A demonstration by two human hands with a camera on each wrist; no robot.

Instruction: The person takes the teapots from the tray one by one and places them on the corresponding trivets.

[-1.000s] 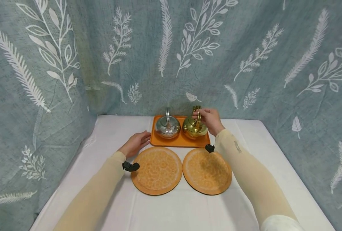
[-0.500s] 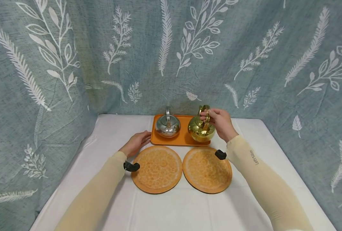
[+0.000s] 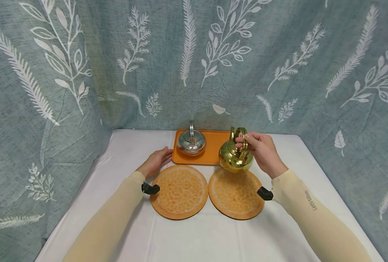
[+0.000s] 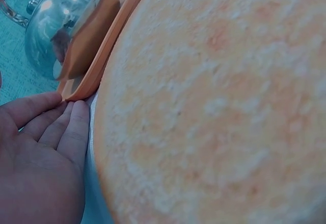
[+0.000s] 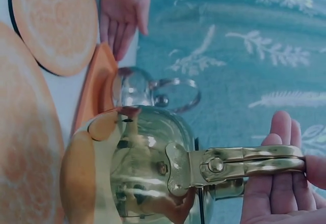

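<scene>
My right hand (image 3: 262, 150) grips the upright handle of a shiny gold teapot (image 3: 234, 157). In the head view the teapot overlaps the tray's front right corner and the far edge of the right round mat (image 3: 236, 198). The right wrist view shows my fingers (image 5: 285, 193) curled around the handle. My left hand (image 3: 154, 162) has its fingers straight, with the tips against the left front corner of an orange tray (image 3: 210, 140). A silver teapot (image 3: 191, 143) stands on the tray's left half.
A second round mat (image 3: 179, 193), patterned like orange slices, lies in front of the tray's left side. A white cloth (image 3: 200, 240) covers the table. Leaf-printed blue-green curtains (image 3: 167, 54) hang behind and at both sides.
My right hand has lifted the gold teapot from its place on the tray and brought it right and nearer, towards the right mat. The left hand stays at the tray's corner.
</scene>
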